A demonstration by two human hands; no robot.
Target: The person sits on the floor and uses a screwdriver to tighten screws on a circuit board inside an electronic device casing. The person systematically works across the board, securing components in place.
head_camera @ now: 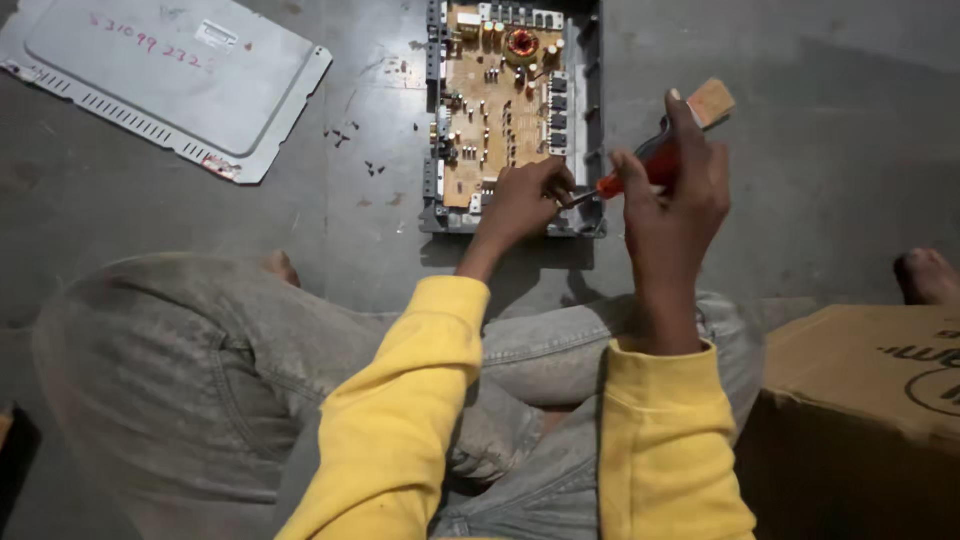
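A grey metal chassis (592, 120) lies open on the floor with a tan circuit board (497, 100) inside it. My right hand (672, 185) grips a screwdriver with a red handle (638, 173), its shaft slanting down to the left toward the chassis's near right corner. My left hand (525, 200) rests on the near edge of the board, fingers curled around the screwdriver's tip. The tip itself is hidden under those fingers. Both sleeves are yellow.
A grey metal cover panel (170, 85) lies at the far left. Small dark screws (345, 135) are scattered on the concrete floor between panel and chassis. A cardboard box (860, 400) stands at the right. My legs in grey jeans (200, 370) are crossed below. A bare foot (930, 275) shows at right.
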